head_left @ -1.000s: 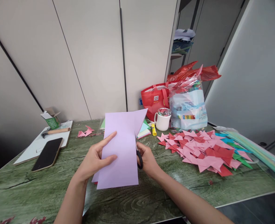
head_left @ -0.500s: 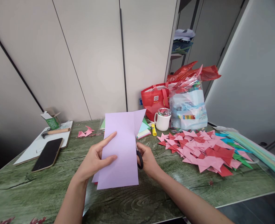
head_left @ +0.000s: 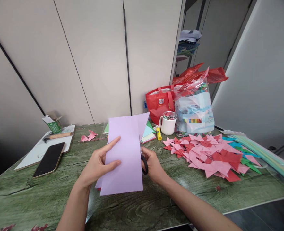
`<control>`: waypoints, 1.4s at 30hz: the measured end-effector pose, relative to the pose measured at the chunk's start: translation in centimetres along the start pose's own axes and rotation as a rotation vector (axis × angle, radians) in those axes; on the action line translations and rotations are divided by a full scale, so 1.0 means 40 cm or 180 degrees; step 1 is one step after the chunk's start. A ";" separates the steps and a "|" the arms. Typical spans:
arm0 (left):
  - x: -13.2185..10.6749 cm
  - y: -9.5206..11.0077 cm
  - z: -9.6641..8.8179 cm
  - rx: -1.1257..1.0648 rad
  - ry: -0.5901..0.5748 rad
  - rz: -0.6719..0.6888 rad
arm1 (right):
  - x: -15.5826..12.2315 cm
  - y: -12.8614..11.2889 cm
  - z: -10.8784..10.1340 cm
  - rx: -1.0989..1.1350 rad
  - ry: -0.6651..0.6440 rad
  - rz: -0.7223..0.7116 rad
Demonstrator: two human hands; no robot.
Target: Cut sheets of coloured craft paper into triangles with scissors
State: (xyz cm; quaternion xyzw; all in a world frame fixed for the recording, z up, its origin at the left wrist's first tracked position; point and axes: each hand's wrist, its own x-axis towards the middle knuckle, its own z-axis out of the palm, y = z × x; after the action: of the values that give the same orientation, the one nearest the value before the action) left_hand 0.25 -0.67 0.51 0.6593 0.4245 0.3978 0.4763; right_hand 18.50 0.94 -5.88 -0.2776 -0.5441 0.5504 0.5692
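Surface (head_left: 67, 195) is green with wood pattern. Above it is purple paper (head_left: 126, 150), which my left hand (head_left: 100, 162), half curled, grips at its left side. My right hand (head_left: 154, 164) is wrapped around black-handled scissors (head_left: 146, 166), at the paper's right edge.

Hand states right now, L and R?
Left hand: closed, holding the purple paper.
Right hand: closed, holding the black-handled scissors at the paper's right side.

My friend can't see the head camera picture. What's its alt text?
Left hand holding purple paper, right hand holding scissors at its edge. A heap of folded pink and red paper lies to the right, a phone to the left.
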 end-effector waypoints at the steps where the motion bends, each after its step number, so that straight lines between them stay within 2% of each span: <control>1: 0.000 0.000 0.000 -0.0009 0.0001 -0.0009 | 0.000 -0.001 0.000 0.0007 -0.0006 -0.0008; 18: -0.001 0.002 0.001 -0.0005 -0.0004 -0.0054 | 0.000 0.004 -0.001 -0.0051 0.0057 0.0100; 42: -0.002 0.006 0.003 -0.0047 -0.0012 -0.0096 | -0.002 -0.010 0.003 -0.0086 0.0075 0.0019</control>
State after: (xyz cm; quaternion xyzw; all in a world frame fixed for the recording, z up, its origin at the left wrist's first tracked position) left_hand 0.37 -0.84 0.69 0.6500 0.4305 0.3924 0.4880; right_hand 18.55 0.74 -5.49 -0.2933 -0.5439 0.5414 0.5700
